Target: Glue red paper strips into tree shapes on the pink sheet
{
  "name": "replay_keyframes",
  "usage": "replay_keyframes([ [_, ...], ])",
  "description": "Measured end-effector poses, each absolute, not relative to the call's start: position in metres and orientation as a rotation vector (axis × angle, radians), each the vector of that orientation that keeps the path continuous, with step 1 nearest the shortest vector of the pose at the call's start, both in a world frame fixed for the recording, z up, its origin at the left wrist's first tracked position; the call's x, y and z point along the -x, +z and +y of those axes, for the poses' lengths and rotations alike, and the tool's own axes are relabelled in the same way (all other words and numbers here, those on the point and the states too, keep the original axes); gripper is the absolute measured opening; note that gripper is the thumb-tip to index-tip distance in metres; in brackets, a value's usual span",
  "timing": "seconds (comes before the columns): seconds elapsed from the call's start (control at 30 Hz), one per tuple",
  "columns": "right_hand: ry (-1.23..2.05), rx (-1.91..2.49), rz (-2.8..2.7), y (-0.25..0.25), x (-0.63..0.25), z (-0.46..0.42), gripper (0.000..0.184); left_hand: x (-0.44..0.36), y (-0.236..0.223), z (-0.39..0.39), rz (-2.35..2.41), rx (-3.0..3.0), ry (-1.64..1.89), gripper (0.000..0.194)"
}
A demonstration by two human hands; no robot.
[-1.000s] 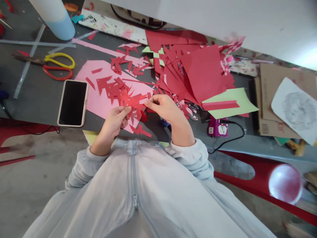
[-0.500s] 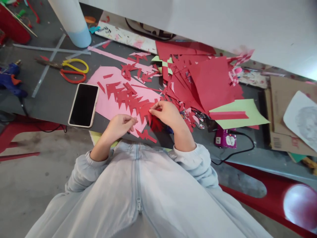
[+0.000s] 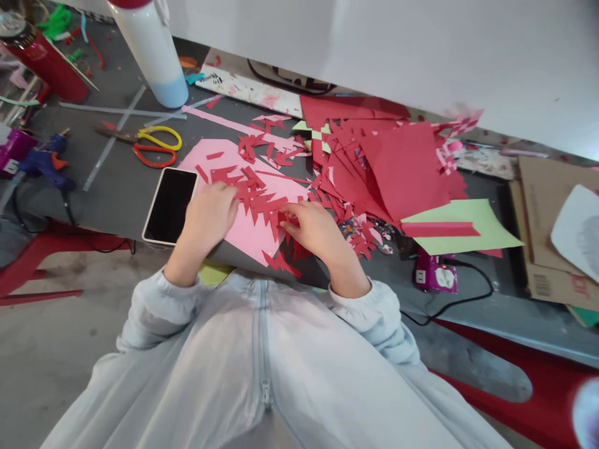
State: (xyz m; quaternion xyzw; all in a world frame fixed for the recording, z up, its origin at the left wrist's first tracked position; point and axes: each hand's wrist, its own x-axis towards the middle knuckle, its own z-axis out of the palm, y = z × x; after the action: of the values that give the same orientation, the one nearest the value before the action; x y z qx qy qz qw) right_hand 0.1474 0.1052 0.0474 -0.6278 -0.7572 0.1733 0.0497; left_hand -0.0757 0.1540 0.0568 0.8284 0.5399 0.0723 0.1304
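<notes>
My left hand reaches out over a pink sheet on the dark table, its fingers stretched flat onto a scatter of jagged red paper cut-outs beside a phone. Just to the right, my right hand is closed in a pinch on a red paper cut-out at the sheet's near right edge. More red scraps lie at the table edge between my wrists. Grey sleeves cover both forearms.
A heap of red paper sheets and a green sheet lie to the right. Scissors, a blue glue gun, a white and blue cylinder and a red can stand left. A purple corded device and cardboard sit far right.
My left hand let go of the piece both hands held and moved forward and left onto the cut-outs by the phone. My right hand lowered to the sheet with its piece.
</notes>
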Motion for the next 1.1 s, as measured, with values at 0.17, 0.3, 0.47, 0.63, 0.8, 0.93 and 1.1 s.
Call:
replay_keyframes([
  [0.17,0.594,1.984,-2.240,0.050,-0.152,0.095,0.014,0.082,0.051,0.198,1.762,-2.474,0.109,0.042],
  [0.3,0.639,1.991,-2.239,0.048,-0.151,0.089,0.009,0.080,0.043,0.209,1.785,-2.496,0.119,0.040],
  [0.47,0.626,1.984,-2.238,0.041,-0.149,0.088,0.012,0.075,0.052,0.211,1.811,-2.479,0.008,0.040],
  [0.63,0.627,1.974,-2.228,0.035,-0.149,0.091,0.014,0.078,0.067,0.216,1.830,-2.460,-0.020,0.032],
  [0.8,0.723,1.922,-2.148,0.036,-0.153,0.093,0.009,0.088,0.097,0.220,1.586,-2.371,0.312,0.016],
  [0.93,0.809,1.891,-1.956,0.049,-0.168,0.094,0.016,0.079,0.136,0.212,1.267,-2.287,0.673,0.017],
  [1.1,0.578,1.600,-1.687,0.080,-0.185,0.113,0.047,0.047,0.175,0.202,1.006,-2.256,0.905,0.013],
])
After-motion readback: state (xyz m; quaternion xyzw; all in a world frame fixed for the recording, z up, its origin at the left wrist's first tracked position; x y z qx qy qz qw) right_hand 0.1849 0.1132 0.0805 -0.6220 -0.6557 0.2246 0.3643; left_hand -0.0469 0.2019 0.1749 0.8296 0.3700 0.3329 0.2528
